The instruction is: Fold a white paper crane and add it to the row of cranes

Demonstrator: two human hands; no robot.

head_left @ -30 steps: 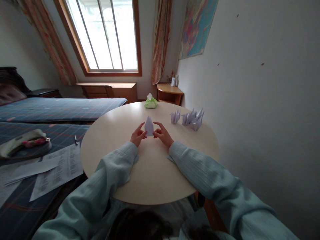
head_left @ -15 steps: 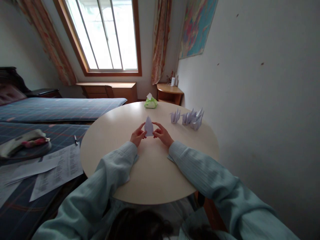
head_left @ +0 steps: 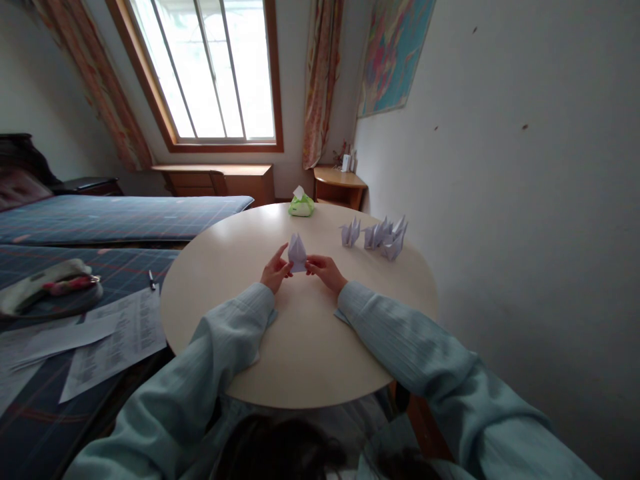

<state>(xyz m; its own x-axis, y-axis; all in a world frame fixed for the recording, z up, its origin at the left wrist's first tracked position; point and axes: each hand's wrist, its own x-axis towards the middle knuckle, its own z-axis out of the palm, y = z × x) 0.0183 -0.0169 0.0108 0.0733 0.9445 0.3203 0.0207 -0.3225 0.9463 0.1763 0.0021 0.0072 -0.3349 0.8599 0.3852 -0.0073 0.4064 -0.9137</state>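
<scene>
Holding one small piece of folded white paper (head_left: 297, 256) low down by its two sides, pinched in the left hand (head_left: 276, 271) and the right hand (head_left: 327, 271), upright over the middle of a round, smooth, cream-coloured table (head_left: 310, 353). Matte and crisply creased, peaked at the top, wider toward a straight base. With the left index finger raised beside the paper's edge and the right fingers gathered at its lower side. Cannot tell how the inner layers run, nor where every fingertip sits behind them. Clothed in two long sleeves (head_left: 230, 327), pale blue-green and faintly striped, hiding parts of the near rim. Standing to the right on the tabletop: one separate paper bird (head_left: 351, 233), angular and thin-edged, then a tight paper cluster (head_left: 386, 239), too overlapped for a sure count, at least two birds. Near the far rim, one soft green tissue pack (head_left: 301, 206) with one white tissue poking up. Off left, on blue plaid bedding (head_left: 125, 267), printed sheets (head_left: 127, 333), cut off at the left edge and too blurred to read, with one dark pen (head_left: 152, 280). Beyond, one wood-framed window (head_left: 215, 80), washed out to white, between two patterned curtains (head_left: 323, 87).
</scene>
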